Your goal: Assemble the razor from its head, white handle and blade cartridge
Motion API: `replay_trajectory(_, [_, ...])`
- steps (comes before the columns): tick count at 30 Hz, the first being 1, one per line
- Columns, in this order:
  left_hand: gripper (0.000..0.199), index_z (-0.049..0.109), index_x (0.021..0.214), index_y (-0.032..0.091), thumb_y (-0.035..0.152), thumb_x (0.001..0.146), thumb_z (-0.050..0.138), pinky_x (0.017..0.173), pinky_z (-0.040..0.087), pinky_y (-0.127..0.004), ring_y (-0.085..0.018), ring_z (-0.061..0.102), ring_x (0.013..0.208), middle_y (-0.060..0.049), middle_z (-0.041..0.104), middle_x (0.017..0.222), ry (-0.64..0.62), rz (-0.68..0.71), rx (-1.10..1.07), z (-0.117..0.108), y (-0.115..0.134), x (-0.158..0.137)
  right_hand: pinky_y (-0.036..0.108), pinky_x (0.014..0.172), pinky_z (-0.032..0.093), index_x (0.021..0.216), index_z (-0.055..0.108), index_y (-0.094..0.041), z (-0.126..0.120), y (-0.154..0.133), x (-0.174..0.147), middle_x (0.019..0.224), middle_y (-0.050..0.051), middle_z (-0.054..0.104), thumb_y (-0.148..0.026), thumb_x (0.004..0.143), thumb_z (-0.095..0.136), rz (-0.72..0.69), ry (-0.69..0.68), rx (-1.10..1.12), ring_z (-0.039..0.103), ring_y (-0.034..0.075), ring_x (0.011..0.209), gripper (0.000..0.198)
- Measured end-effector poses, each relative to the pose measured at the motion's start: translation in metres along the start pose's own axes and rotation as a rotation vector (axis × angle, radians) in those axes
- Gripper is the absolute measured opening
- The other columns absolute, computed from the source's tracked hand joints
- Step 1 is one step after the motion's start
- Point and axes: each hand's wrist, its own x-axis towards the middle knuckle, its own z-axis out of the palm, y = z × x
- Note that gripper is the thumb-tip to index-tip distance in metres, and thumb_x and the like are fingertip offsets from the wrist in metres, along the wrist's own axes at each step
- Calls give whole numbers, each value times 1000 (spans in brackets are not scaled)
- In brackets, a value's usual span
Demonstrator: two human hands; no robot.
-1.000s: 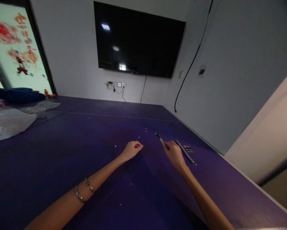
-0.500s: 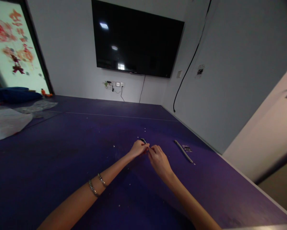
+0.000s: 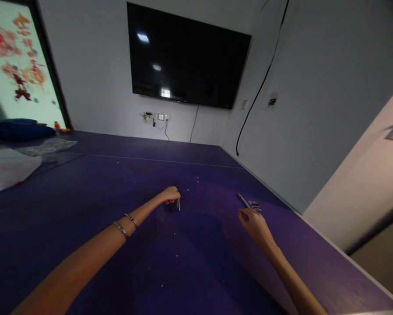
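My left hand point(image 3: 170, 195), two bracelets on its wrist, is closed in a fist above the purple surface. Out of it hangs a slim, pale stick-like thing point(image 3: 179, 204), its upper end dark; its exact kind is too small to tell. My right hand point(image 3: 254, 224) is off to the right with its fingers curled together. Whether anything small sits in them is hidden. Just beyond those fingers lies a thin grey tube-like strip point(image 3: 243, 200), its near part covered by the hand. A small clear packet with dark pieces point(image 3: 255, 205) lies beside the strip.
Small white crumbs dot the purple surface point(image 3: 124, 183). Plastic bags point(image 3: 11, 168) and a dark blue cloth bundle point(image 3: 19, 130) are at the left. A black cable point(image 3: 254, 99) hangs down the right wall. A large television point(image 3: 186, 54) is mounted on the wall ahead.
My hands were together at the middle and are now apart. The left moved left with the slim thing; the right moved right to the grey strip, covering part of it.
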Motion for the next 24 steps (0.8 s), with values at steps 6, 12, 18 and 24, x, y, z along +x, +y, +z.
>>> replay_trajectory(6, [24, 61, 63, 8, 27, 72, 47, 44, 41, -26, -14, 50, 40, -8, 55, 51, 29, 28, 82, 7, -10, 11, 28, 74, 44, 95, 67, -14, -12, 52, -12, 96, 10, 67, -28, 81, 40, 123, -6, -94, 63, 21, 84, 34])
replay_trajectory(12, [28, 64, 73, 11, 35, 73, 48, 52, 40, -23, -15, 57, 54, -9, 62, 65, 85, 55, 124, 8, -10, 6, 27, 69, 43, 94, 68, -16, -18, 75, -18, 92, 9, 68, -32, 80, 39, 186, -42, -145, 63, 21, 80, 35])
replay_trajectory(18, [46, 64, 75, 15, 54, 76, 41, 57, 41, -25, -19, 61, 66, -10, 64, 70, 124, 39, 98, 13, -15, -20, 27, 67, 42, 94, 66, -17, -23, 93, -8, 94, 10, 68, -38, 79, 42, 240, -112, -187, 62, 23, 83, 36])
replay_trajectory(24, [40, 62, 74, 18, 54, 75, 46, 66, 44, -32, -26, 62, 81, -10, 65, 80, 251, 26, 125, 34, -15, -40, 28, 61, 41, 89, 64, -19, -15, 105, 8, 81, 10, 68, -52, 77, 43, 329, -319, -213, 64, 25, 77, 41])
